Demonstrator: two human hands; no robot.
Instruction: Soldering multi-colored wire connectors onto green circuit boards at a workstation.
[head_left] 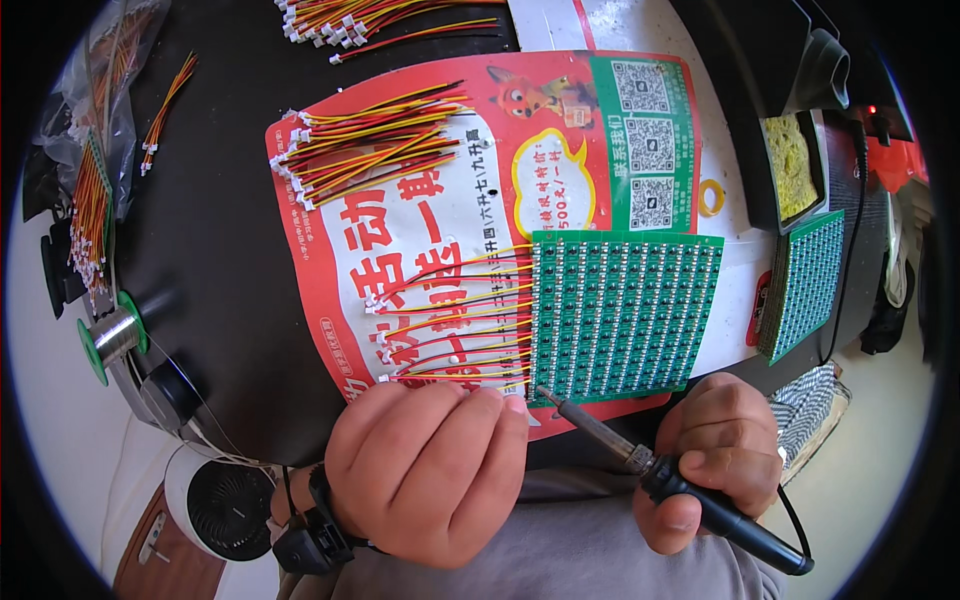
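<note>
My right hand (pixel 722 455) is closed around the dark handle of a soldering iron (pixel 596 428). The iron's tip meets the lower left corner of a green circuit board panel (pixel 628 320), which bears rows of small parts. Close to that same corner, my left hand (pixel 430 470) is closed, fingertips pinched together; whatever they hold is hidden behind the fingers. Red, yellow and black wires (pixel 455 318) with white plugs stretch leftward from the panel's left edge, the lowest ones just above my left knuckles. Under the panel lies a red and white printed sheet (pixel 320 300).
A bundle of loose plug wires (pixel 375 140) rests on the sheet, with more wires (pixel 350 22) beyond. To the left stands a solder spool (pixel 115 335) near a plastic bag (pixel 100 90) of wires. At right are stacked green panels (pixel 805 285), a yellow sponge (pixel 792 165) and a tape ring (pixel 711 198).
</note>
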